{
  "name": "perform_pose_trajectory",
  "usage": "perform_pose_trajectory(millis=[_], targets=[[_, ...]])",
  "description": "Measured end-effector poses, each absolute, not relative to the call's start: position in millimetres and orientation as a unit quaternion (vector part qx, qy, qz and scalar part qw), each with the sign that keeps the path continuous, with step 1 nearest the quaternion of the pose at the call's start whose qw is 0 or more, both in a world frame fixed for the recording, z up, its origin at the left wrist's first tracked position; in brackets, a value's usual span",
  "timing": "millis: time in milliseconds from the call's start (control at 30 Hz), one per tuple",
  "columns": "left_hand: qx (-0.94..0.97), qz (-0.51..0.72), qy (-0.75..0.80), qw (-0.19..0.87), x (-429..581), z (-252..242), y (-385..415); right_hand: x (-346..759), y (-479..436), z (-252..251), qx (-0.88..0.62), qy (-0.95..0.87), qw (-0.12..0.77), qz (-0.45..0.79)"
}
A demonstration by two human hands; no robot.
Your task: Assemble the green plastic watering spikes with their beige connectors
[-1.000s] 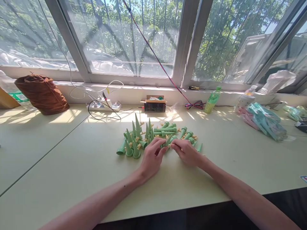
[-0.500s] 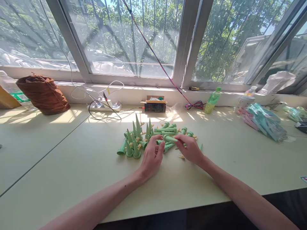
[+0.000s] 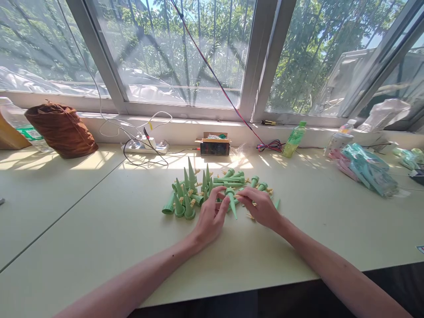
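A heap of green plastic cone spikes [image 3: 198, 187] with small tan parts lies on the pale table [image 3: 99, 229]; some stand upright at the left, others lie flat at the right. My left hand [image 3: 210, 218] and my right hand [image 3: 261, 207] meet in front of the heap. Between them they pinch one green cone spike [image 3: 232, 201], its wide end up and its tip pointing toward me. The fingers of both hands are closed on it.
A brown bag [image 3: 61, 130] sits at the far left. A power strip with cables [image 3: 145, 145], a small box [image 3: 214, 145], a green bottle [image 3: 293, 139] and packets in plastic [image 3: 367, 170] line the window sill side. A red-black wire [image 3: 212, 73] hangs down.
The cone held between my hands has turned from lying sideways to pointing tip-down toward me. Both hands stayed in front of the heap.
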State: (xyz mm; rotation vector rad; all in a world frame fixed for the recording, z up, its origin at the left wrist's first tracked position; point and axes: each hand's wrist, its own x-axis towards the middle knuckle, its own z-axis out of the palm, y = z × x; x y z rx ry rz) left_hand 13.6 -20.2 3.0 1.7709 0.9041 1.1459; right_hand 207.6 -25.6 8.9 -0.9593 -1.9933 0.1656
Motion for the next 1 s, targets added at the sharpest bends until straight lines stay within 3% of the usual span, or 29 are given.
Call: perform_pose_trajectory(millis=[467, 1000], targets=[[0.728, 0.436, 0.332, 0.412, 11, 1, -20, 210, -26, 6, -0.424, -0.787, 0.431, 0.123], [0.771, 0.464, 0.321, 0.296, 12, -8, -20, 208, -27, 4, -0.435, -0.776, 0.425, 0.167]])
